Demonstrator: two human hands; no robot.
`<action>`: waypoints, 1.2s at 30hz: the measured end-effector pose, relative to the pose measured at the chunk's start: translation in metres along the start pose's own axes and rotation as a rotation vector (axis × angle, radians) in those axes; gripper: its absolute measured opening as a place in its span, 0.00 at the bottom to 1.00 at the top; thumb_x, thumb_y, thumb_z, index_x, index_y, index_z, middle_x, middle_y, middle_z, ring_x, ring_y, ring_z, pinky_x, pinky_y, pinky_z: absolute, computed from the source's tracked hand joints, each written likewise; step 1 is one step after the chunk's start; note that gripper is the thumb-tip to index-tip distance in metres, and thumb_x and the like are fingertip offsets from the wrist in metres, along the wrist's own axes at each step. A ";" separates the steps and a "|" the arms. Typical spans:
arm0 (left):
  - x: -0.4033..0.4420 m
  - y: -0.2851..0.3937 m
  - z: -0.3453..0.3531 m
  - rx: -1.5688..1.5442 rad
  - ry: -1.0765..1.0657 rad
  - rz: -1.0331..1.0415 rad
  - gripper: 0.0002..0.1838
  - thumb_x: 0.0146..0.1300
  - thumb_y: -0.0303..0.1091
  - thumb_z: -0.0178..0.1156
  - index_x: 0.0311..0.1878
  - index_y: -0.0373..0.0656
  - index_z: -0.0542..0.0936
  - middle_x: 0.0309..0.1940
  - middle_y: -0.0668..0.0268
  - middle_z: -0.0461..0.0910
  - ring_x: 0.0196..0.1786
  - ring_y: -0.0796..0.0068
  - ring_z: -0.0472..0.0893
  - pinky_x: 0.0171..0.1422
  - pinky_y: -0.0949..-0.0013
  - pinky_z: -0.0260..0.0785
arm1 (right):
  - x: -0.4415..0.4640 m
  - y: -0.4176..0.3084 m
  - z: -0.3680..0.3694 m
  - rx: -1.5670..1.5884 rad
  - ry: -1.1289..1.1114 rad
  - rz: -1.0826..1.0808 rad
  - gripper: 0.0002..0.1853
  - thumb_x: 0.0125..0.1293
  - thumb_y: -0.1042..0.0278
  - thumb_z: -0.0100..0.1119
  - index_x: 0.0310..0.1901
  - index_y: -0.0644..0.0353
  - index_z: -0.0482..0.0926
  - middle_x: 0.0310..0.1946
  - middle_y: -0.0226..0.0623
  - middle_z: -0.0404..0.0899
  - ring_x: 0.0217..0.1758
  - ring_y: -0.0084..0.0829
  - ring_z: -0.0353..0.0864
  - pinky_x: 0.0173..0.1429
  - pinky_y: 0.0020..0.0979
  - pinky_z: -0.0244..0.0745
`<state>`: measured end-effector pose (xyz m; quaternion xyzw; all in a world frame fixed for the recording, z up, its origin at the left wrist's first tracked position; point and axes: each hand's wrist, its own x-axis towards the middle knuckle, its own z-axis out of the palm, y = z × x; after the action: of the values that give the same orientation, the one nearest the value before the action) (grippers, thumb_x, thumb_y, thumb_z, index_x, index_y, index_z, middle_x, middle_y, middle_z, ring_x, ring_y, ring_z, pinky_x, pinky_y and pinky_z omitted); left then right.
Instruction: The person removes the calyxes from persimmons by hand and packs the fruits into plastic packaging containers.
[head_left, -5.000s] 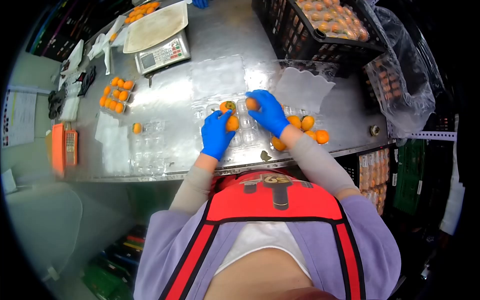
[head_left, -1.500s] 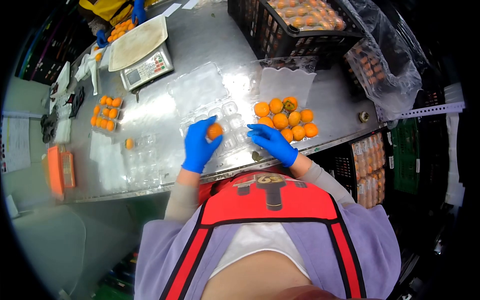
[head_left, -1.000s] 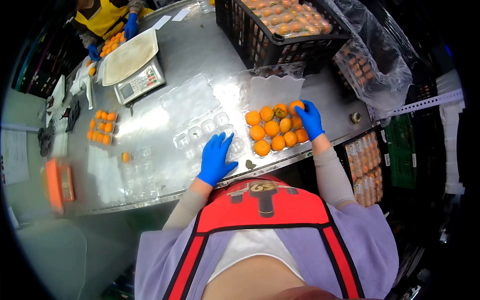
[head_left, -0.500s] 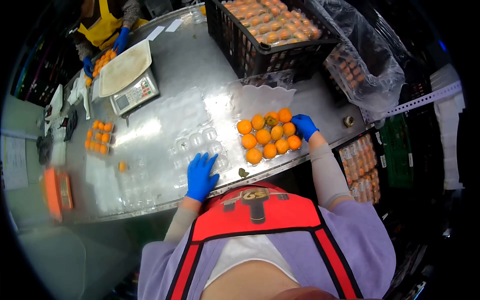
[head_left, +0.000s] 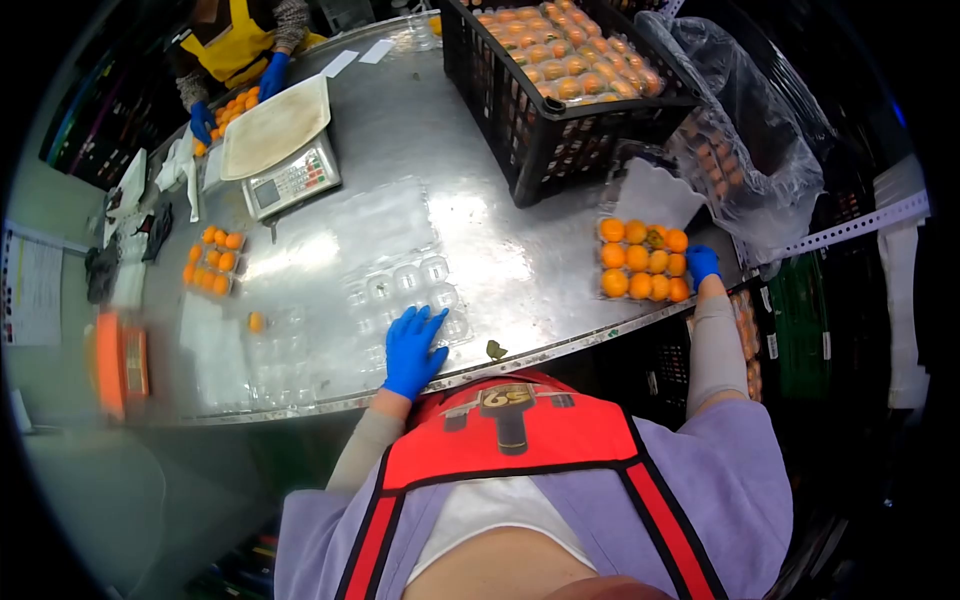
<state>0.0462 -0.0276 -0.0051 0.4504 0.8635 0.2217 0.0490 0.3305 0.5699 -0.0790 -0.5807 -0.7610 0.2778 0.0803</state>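
- Nearest, at 10 o'clock, my left hand (head_left: 414,352) held nothing, fingers spread at the near side of an unfilled clear tray (head_left: 407,280); whether they touched it I could not tell.
- At 12 o'clock a leaf (head_left: 496,350) lay on the metal table (head_left: 510,300), apart from both hands.
- Farther out, at 1 o'clock, the filled tray (head_left: 601,288) sat near the table's front edge, its orange fruit (head_left: 637,258) in rows.
- My right hand (head_left: 703,263) was at that tray's right side; with fingertips hidden, I could not tell whether they gripped or just rested there.
- To my mind, a low, level touch suited it best; uneven force might swing a corner over the edge.
- Beyond lay a white liner (head_left: 655,193), better kept uncreased, then the black crate (head_left: 545,135).
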 end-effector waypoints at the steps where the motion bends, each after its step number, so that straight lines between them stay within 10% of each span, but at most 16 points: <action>1: 0.000 -0.001 0.001 0.001 0.007 -0.008 0.33 0.49 0.41 0.64 0.63 0.60 0.70 0.59 0.58 0.71 0.63 0.53 0.66 0.66 0.53 0.55 | -0.002 -0.014 -0.007 -0.001 -0.003 -0.010 0.13 0.57 0.64 0.60 0.41 0.63 0.81 0.33 0.40 0.82 0.35 0.32 0.80 0.41 0.33 0.74; 3: -0.002 -0.001 0.002 -0.012 0.010 -0.004 0.33 0.50 0.41 0.63 0.64 0.61 0.69 0.59 0.59 0.70 0.64 0.54 0.65 0.66 0.52 0.54 | -0.014 -0.051 -0.042 -0.180 0.247 -0.264 0.15 0.58 0.62 0.60 0.42 0.62 0.81 0.32 0.41 0.81 0.34 0.31 0.79 0.40 0.33 0.74; 15: -0.008 -0.005 0.001 -0.019 -0.017 -0.073 0.33 0.52 0.43 0.61 0.64 0.61 0.68 0.61 0.60 0.69 0.66 0.56 0.64 0.68 0.52 0.52 | -0.050 -0.438 -0.059 0.585 -0.218 -1.133 0.10 0.65 0.72 0.56 0.46 0.64 0.79 0.43 0.34 0.81 0.47 0.21 0.77 0.54 0.23 0.69; 23: -0.015 -0.007 0.005 -0.049 0.023 -0.067 0.35 0.51 0.41 0.60 0.66 0.60 0.65 0.62 0.59 0.67 0.65 0.58 0.64 0.67 0.51 0.54 | 0.159 -0.579 0.020 -0.002 -0.095 -1.161 0.18 0.66 0.62 0.54 0.54 0.60 0.77 0.50 0.37 0.79 0.54 0.27 0.76 0.59 0.27 0.67; 36: -0.010 -0.001 0.002 -0.042 -0.049 -0.184 0.34 0.49 0.41 0.62 0.64 0.62 0.67 0.63 0.65 0.67 0.66 0.64 0.64 0.69 0.53 0.53 | 0.299 -0.627 0.109 -0.046 -0.831 -0.983 0.21 0.65 0.62 0.50 0.56 0.63 0.72 0.49 0.41 0.76 0.51 0.31 0.74 0.54 0.29 0.71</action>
<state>0.0520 -0.0348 -0.0085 0.3735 0.8948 0.2234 0.1000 -0.3374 0.7041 0.0935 -0.0100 -0.9118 0.3940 -0.1156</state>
